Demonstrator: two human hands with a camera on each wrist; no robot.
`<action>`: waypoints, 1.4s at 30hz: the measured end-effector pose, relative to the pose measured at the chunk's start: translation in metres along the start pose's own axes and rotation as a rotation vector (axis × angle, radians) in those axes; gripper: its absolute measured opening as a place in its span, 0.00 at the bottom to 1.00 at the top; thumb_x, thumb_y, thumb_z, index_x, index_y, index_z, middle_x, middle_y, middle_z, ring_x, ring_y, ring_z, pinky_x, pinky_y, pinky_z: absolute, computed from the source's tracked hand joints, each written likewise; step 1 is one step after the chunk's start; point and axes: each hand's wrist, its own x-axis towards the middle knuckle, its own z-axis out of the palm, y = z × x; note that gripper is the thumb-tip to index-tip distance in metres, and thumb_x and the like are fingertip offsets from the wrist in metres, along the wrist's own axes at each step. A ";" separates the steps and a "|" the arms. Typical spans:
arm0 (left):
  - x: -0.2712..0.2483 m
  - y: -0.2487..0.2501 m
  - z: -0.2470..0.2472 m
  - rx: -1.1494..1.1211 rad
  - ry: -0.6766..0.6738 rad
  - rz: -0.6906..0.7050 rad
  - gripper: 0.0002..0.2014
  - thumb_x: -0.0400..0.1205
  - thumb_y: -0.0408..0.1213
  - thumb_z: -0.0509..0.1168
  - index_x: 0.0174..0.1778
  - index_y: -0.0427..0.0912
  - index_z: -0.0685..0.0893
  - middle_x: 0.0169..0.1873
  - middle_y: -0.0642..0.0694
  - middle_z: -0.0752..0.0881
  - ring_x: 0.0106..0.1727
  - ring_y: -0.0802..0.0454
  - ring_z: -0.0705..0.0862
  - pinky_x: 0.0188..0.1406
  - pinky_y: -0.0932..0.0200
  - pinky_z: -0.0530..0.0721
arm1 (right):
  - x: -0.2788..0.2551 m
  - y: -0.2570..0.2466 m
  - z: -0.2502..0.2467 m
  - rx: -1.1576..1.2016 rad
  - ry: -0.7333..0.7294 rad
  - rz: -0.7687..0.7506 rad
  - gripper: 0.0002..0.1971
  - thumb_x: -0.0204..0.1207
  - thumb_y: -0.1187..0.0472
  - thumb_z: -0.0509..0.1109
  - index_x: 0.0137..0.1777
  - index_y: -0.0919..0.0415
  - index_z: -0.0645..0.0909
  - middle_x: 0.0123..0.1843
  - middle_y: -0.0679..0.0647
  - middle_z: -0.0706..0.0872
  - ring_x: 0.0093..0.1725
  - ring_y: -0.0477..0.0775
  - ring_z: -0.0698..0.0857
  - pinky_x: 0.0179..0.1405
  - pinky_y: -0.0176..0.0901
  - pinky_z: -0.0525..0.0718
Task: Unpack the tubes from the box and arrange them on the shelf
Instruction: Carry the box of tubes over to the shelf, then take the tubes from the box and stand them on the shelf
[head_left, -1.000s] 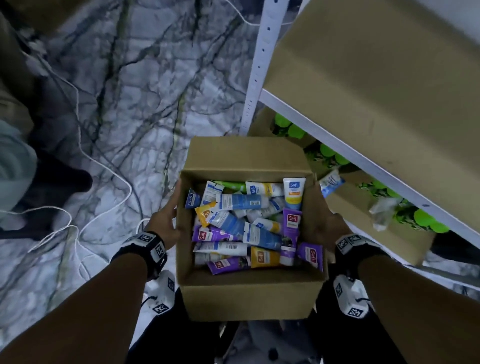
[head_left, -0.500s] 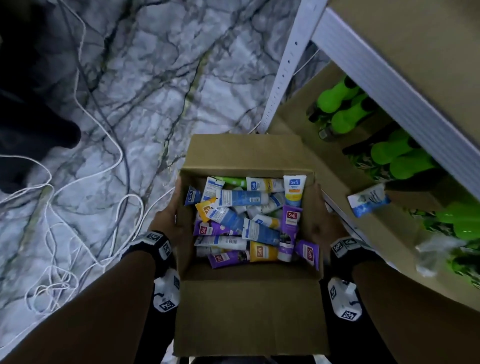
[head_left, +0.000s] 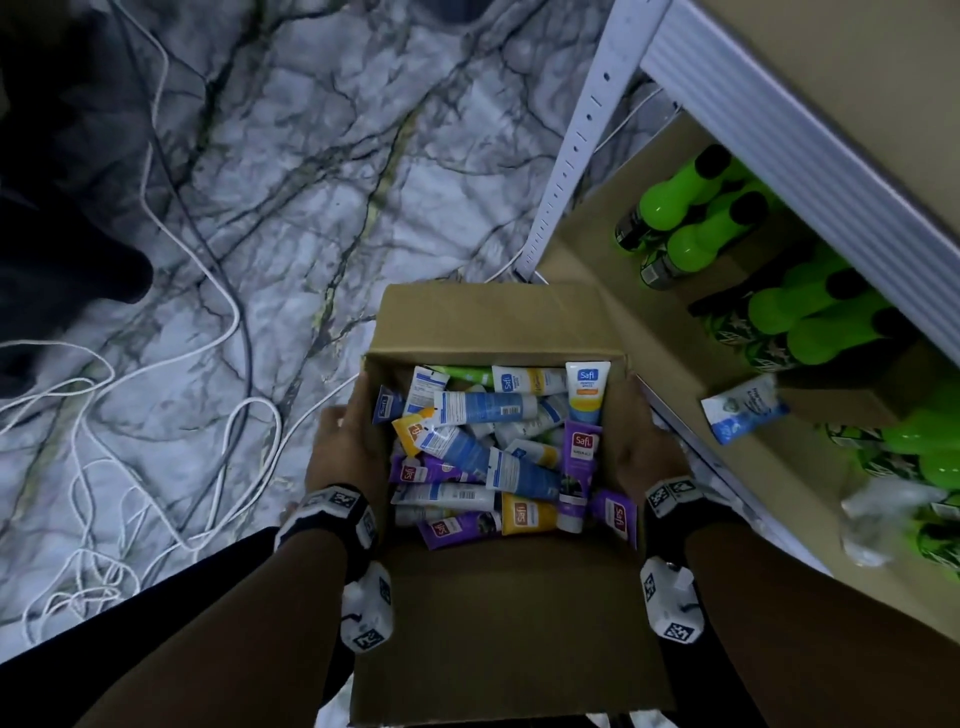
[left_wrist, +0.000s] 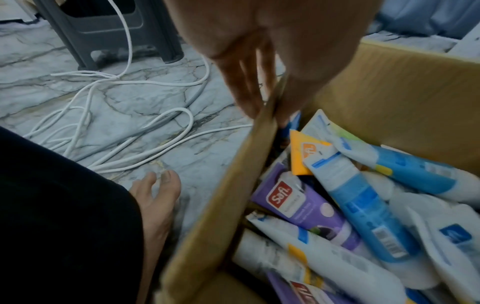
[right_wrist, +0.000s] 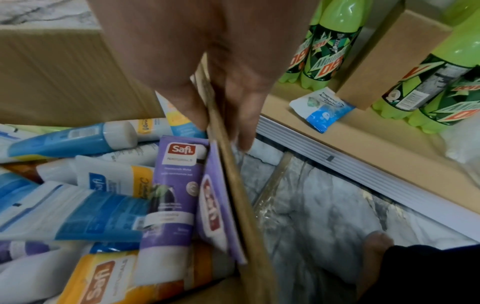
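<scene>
White cables (head_left: 156, 467) lie on the marble floor (head_left: 311, 156) beyond the left hand (head_left: 345, 447), which pinches the left wall of the cardboard box (head_left: 498, 623), thumb inside. Between both hands, Safi tubes (head_left: 498, 447) fill the box. The right hand (head_left: 641, 452) pinches the right wall. Beyond it, the shelf (head_left: 649, 291) holds Mountain Dew bottles (head_left: 691, 218) and a wipes packet (head_left: 740, 410).

Your head camera looks steeply down from above the box (head_left: 498, 322), with both hands at its side walls and the shelf (head_left: 613, 291) beyond your right hand (head_left: 647, 452). The left wrist camera sits very near your left hand (left_wrist: 272, 47) and faces the box's left wall. The right wrist camera faces the right wall. All three views share the tubes (head_left: 498, 447) inside the box.
</scene>
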 end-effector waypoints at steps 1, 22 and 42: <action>0.000 0.006 0.004 -0.049 0.092 0.048 0.38 0.75 0.28 0.64 0.81 0.59 0.63 0.54 0.42 0.74 0.44 0.47 0.77 0.44 0.58 0.79 | 0.000 -0.007 0.000 0.020 0.116 -0.044 0.34 0.77 0.62 0.62 0.82 0.58 0.56 0.75 0.65 0.71 0.72 0.67 0.74 0.66 0.60 0.78; 0.055 0.029 0.076 0.562 -0.291 -0.018 0.11 0.82 0.31 0.60 0.59 0.36 0.81 0.56 0.37 0.84 0.64 0.40 0.80 0.55 0.48 0.83 | 0.062 -0.105 0.080 -0.370 0.031 -0.824 0.29 0.67 0.52 0.75 0.67 0.62 0.78 0.62 0.62 0.79 0.63 0.68 0.78 0.59 0.56 0.80; 0.040 0.089 -0.004 -0.183 -0.011 0.109 0.06 0.75 0.33 0.71 0.40 0.50 0.84 0.42 0.44 0.90 0.47 0.43 0.87 0.48 0.54 0.87 | 0.008 -0.101 -0.008 0.090 0.122 -0.487 0.20 0.76 0.56 0.67 0.67 0.59 0.72 0.56 0.63 0.85 0.54 0.67 0.84 0.46 0.50 0.81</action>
